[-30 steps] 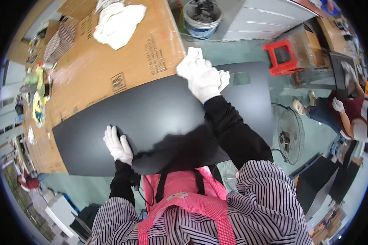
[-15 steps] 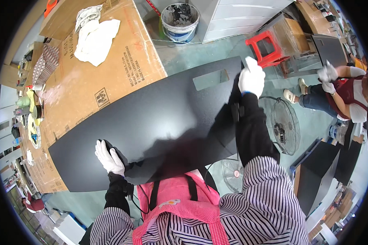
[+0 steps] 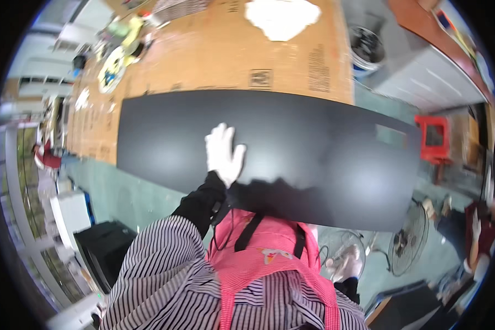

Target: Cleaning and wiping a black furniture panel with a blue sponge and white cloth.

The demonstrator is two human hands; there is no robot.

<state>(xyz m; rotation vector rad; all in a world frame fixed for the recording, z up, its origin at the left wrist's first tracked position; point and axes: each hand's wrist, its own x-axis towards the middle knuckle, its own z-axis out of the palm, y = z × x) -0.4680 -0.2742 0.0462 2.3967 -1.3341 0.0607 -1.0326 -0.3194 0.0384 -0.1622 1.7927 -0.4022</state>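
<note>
A long black panel [image 3: 291, 148] lies across the near edge of a cardboard-covered table [image 3: 198, 63], its right end jutting out past the table. That end has a rectangular cutout [image 3: 391, 136]. My left hand [image 3: 224, 154], in a white glove, rests flat on the panel left of its middle, fingers stretched and thumb apart. Down at my right side, beyond the panel's near edge, hangs my right hand [image 3: 347, 265], also gloved. It is smeared by motion, so its fingers and anything in them cannot be made out.
A white cloth [image 3: 280, 17] lies on the table's far part. Past its right side stand a stained bucket [image 3: 367, 48] and a red stool [image 3: 434, 137]. A floor fan [image 3: 410, 241] stands at the lower right, near another person [image 3: 478, 231]. Black boards [image 3: 407, 308] lean at the lower right.
My right hand has left the panel's right end and dropped to my side. My left hand stays flat but sits farther from the panel's left end. The view has turned.
</note>
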